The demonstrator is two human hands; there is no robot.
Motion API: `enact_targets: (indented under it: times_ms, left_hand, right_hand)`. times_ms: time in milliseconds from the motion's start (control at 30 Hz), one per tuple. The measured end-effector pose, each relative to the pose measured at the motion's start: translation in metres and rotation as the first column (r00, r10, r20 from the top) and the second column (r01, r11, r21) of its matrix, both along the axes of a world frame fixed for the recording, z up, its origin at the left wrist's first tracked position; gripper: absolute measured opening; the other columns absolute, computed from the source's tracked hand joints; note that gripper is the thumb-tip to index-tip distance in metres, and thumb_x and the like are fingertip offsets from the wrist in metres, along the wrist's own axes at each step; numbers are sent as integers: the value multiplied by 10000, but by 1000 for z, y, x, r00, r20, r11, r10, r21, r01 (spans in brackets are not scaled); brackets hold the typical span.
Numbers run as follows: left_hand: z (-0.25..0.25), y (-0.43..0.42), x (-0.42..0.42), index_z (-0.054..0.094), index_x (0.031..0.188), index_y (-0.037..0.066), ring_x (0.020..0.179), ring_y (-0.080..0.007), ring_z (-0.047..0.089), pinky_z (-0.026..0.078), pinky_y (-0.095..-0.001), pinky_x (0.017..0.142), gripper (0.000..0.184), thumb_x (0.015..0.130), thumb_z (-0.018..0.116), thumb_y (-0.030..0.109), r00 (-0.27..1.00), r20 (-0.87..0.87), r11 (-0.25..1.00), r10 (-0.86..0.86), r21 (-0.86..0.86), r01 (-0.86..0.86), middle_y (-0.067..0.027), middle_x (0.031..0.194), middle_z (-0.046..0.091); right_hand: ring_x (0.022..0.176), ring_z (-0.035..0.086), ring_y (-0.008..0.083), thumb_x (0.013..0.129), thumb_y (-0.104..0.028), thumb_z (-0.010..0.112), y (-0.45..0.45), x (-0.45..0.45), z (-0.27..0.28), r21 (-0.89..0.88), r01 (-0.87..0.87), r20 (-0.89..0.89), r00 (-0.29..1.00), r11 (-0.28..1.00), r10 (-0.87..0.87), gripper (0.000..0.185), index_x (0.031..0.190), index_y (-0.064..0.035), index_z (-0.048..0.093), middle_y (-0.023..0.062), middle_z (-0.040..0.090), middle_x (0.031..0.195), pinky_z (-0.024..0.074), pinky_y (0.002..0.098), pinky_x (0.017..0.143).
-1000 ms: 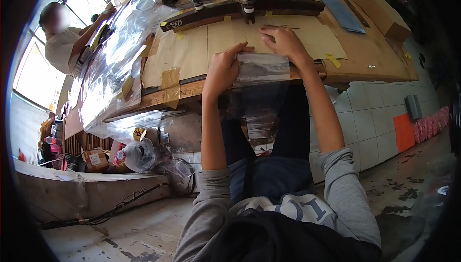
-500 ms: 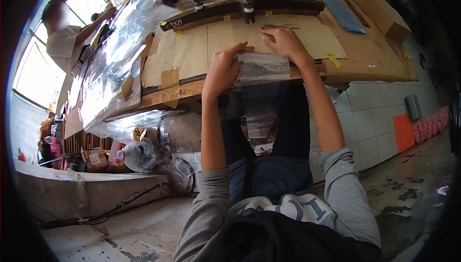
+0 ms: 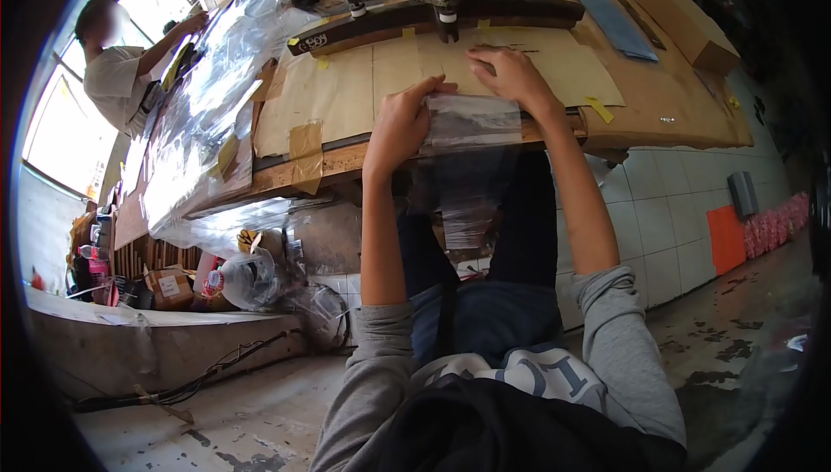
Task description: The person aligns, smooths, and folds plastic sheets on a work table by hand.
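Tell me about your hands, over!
Left hand at clear plastic. Right hand over tan paper. Plastic drapes over table edge. Dark bar beyond hands.

Person at ten o'clock: the head (image 3: 101,22) is higher, toward twelve o'clock, than in the earliest picture.
Pale sleeve (image 3: 121,72): sits a little further toward one o'clock.
Bare forearm (image 3: 164,48): rises from a higher elbow, though glare and lens blur make the exact amount hard to tell.
Camera view: turned very slightly, so the clear film (image 3: 476,119) and orange sheet (image 3: 725,240) appear a touch nearer nine o'clock.
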State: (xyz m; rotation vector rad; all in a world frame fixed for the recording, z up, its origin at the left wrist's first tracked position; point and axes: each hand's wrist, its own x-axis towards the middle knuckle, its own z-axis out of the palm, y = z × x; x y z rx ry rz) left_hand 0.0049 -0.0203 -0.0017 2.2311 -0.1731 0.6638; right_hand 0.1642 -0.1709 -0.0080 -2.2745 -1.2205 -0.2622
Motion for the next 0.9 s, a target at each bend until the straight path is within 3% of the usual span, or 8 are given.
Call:
enact_targets:
  times_ms: [833, 900]
  left_hand:
    - [1, 0, 0, 613, 1038, -11, 1144, -288, 556, 441, -356, 951, 353, 740, 439, -85, 1000, -1, 1000, -1, 16, 1, -124, 1100, 653]
    - [2, -1, -1, 613, 1034, -10, 1144, -292, 555, 438, -357, 954, 364, 731, 430, -91, 1000, -12, 1000, 5, 7, -5, -125, 1101, 652]
  right_hand:
    - [1051, 581, 340, 874, -277, 551, 1, 3, -3, 13, 1, 12, 1000, 1000, -2, 362, 1145, -46, 615, 155, 608, 1157, 452, 375, 932]
    - [980, 603, 334, 846, -278, 576, 3, 6, -9, 90, -6, 52, 999, 996, 1, 334, 1091, -63, 649, 151, 640, 1072, 467, 385, 891]
